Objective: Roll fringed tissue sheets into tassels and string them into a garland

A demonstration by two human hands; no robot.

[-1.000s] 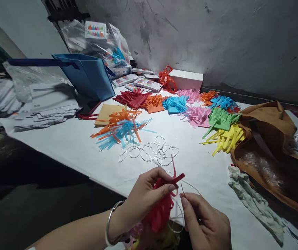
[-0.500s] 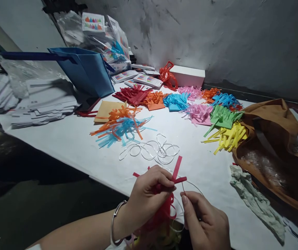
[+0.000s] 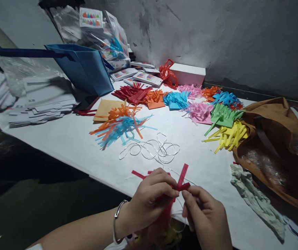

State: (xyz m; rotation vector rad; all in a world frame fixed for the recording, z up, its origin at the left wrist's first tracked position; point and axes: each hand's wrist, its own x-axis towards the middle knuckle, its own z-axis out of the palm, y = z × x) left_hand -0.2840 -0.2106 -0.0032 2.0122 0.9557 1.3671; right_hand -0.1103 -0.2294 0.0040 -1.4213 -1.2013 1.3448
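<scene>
Low over the near table edge, my left hand (image 3: 152,194) is closed on a red paper tassel (image 3: 182,176), whose strips poke out on both sides of the fingers. Its lower part hangs beneath that hand, mostly hidden by it. Close by on the right, my right hand (image 3: 207,215) pinches at the end of a red strip with thumb and forefinger; the fingertips partly cover what they grip. White cord (image 3: 159,151) lies in loose loops beyond the hands, and a length of it runs down between them.
Fringed paper bundles lie across the white table (image 3: 91,149): orange (image 3: 122,111), light blue (image 3: 120,130), green (image 3: 224,116), yellow (image 3: 232,137). A blue bag (image 3: 86,71) and paper stacks (image 3: 47,95) stand left. On the right are a brown bag (image 3: 271,128) and a crumpled pale cloth (image 3: 258,203).
Both hands have drawn closer together, with the left hand and red tassel shifting slightly right and down. My right fingers moved up to the red strip from the thin strand below it.
</scene>
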